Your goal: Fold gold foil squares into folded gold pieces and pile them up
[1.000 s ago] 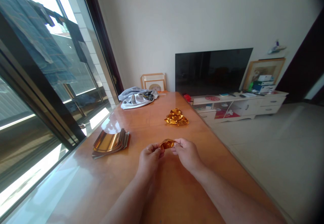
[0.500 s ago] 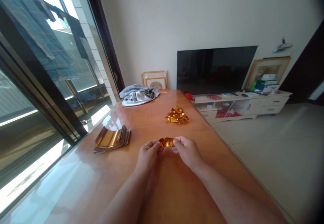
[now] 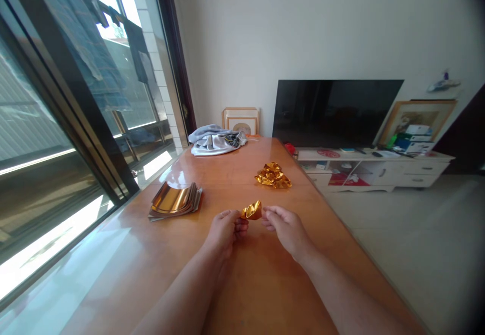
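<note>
A small folded piece of shiny gold foil paper [image 3: 251, 210] is held just above the table. My left hand [image 3: 224, 228] pinches its left end between thumb and fingers. At its right edge is my right hand [image 3: 286, 228], thumb and forefinger closed together; whether the tips grip the edge or only lie beside it I cannot tell. Beyond my hands lies a small heap of folded gold foil pieces [image 3: 273, 176]. Left of my left hand rests a curved stack of flat gold foil sheets [image 3: 172, 199].
The wooden table [image 3: 242, 289] has its right edge along the tiled floor. A grey cloth bundle [image 3: 215, 141] lies at the far end. A sliding glass door [image 3: 94, 158] runs along the left. To the right, a television [image 3: 337, 112] stands behind a white cabinet [image 3: 386, 173].
The folded foil has turned, its right end now higher and more spread. My right fingertips have shifted to just beside its right edge. The camera view has swung slightly left.
</note>
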Available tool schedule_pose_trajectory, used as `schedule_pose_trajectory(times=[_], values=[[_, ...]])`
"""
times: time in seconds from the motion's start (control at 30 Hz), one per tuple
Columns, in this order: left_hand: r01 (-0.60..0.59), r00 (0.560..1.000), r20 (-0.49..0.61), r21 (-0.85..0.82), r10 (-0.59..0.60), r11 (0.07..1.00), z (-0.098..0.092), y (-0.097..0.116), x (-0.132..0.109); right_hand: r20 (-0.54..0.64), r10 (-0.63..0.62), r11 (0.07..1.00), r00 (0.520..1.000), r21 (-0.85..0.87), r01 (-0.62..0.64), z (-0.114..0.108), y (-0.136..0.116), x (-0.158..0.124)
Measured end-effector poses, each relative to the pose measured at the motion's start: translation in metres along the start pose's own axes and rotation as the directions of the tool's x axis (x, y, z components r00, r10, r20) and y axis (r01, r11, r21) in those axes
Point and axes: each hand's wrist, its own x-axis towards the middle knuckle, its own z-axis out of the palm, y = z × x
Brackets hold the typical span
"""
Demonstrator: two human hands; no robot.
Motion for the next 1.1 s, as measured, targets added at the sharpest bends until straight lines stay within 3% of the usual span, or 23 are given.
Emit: schedule_pose_trajectory(times=[0.17,0.5,0.67,0.83,0.97,1.1], values=[[0.052,0.999,0.000,-0.040,-0.052,0.998,-0.003,-0.001,0.004,0.085,-0.028,1.000,0.996,-0.006,0.029,0.003,0.000,-0.001],[0.073,0.996,0.051,-0.067,-0.070,0.995,-0.001,-0.002,0.003,0.080,-0.008,1.000,0.997,-0.021,0.010,0.005,0.001,-0.001],[-0.037,0.999,0.036,-0.020,0.038,0.999,0.000,-0.002,0.001,-0.004,0.030,1.000,1.000,-0.008,-0.030,0.002,0.005,0.001],[-0.116,0.993,-0.012,0.069,0.117,0.991,0.001,-0.002,0.000,-0.124,-0.021,0.999,0.992,-0.046,0.016,-0.002,-0.002,0.001],[-0.083,0.996,0.031,0.106,0.080,0.991,0.002,-0.002,-0.001,-0.034,-0.098,0.994,0.995,-0.059,0.096,-0.001,-0.007,-0.002],[-0.071,0.996,0.062,0.112,0.064,0.991,0.002,-0.001,-0.002,0.078,-0.041,0.997,0.996,-0.068,0.046,0.000,-0.007,-0.003]])
